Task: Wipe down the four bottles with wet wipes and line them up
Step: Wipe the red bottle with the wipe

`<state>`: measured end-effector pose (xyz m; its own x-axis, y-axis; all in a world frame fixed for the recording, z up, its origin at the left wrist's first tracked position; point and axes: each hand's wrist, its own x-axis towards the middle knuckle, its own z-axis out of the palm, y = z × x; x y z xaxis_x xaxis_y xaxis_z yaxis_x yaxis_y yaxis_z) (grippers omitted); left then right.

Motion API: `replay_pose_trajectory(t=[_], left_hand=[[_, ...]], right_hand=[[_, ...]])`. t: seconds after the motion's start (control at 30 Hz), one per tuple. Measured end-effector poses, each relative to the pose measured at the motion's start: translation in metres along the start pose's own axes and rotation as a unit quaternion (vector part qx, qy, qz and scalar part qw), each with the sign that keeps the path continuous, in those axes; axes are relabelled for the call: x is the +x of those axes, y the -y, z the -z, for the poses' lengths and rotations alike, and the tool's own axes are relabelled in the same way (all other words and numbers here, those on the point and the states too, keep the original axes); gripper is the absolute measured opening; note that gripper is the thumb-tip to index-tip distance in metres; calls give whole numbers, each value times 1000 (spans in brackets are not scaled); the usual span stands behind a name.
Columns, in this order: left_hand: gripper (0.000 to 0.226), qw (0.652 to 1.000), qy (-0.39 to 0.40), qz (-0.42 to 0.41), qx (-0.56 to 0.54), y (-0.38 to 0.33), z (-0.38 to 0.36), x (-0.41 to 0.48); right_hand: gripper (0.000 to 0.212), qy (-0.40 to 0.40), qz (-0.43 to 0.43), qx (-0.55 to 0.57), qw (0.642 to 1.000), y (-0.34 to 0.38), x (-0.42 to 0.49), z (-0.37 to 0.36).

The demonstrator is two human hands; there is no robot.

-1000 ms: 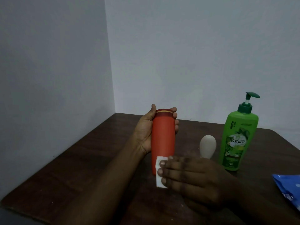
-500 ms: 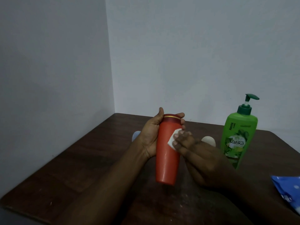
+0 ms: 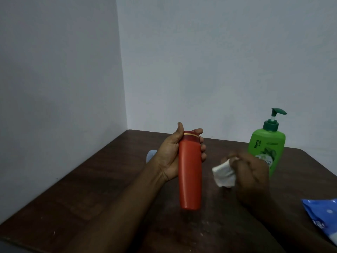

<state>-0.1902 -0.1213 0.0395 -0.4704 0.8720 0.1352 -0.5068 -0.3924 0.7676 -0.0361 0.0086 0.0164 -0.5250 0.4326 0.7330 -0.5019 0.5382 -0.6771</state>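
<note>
**Wipe lifted off red bottle, pass looks done or re-gripping**

Half a second ago the right hand [image 3: 252, 177] had the wet wipe [image 3: 224, 175] pressed on the upper body of the red bottle [image 3: 190, 172]. Now the wipe is clear of it, pulled off to the right, with bare table [image 3: 102, 189] showing in between. Likely means this stroke is finished; either the wipe gets refolded for another go or the bottle gets set down. Can't tell which.

Left hand [image 3: 175, 154] is wrapped round the bottle's cap end, thumb up one side, fingers curled round the other, bottle held off the table and tilted bottom-toward-camera.

Right hand is closed on the bunched wipe, pinched in the fingertips, and touches nothing else.

Green pump bottle [image 3: 266, 141] stands upright at back right, partly behind the right hand. A pale bluish object [image 3: 151, 155] peeks out behind the left wrist, probably another bottle. Fourth bottle not visible now. Blue wipes pack [image 3: 322, 216] is at the right edge. No line-up yet.
</note>
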Motion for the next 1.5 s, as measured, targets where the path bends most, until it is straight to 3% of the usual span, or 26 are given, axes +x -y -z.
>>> replay_pose_trajectory(t=[0.1, 0.2, 0.5, 0.8, 0.93, 1.17, 1.33, 1.43, 1.5], left_hand=[[61, 999, -9, -14, 48, 1, -1, 0], [58, 993, -29, -37, 112, 4, -2, 0], [46, 970, -64, -112, 208, 8, -5, 1], [36, 962, -48, -132, 234, 10, -3, 4], [42, 962, -34, -122, 242, 8, -4, 3], [17, 954, -47, -69, 287, 12, -4, 1], [30, 953, -80, -65, 285, 14, 0, 2], [29, 961, -85, -63, 256, 18, -1, 2], [31, 974, -82, -56, 203, 21, -4, 3]], right_hand=[[38, -96, -124, 34, 987, -8, 17, 2], [38, -119, -165, 43, 978, -16, 24, 8], [27, -41, -92, -39, 994, -26, 10, 0], [31, -15, -157, 0, 988, -20, 10, -8], [38, 0, -170, -1, 985, -24, 10, -5], [35, 17, -154, -2, 988, -19, 11, -4], [33, -9, -160, 50, 986, -18, 10, -4], [30, -17, -110, 66, 992, -11, 8, -6], [32, 18, -59, 32, 998, -10, 6, -6]])
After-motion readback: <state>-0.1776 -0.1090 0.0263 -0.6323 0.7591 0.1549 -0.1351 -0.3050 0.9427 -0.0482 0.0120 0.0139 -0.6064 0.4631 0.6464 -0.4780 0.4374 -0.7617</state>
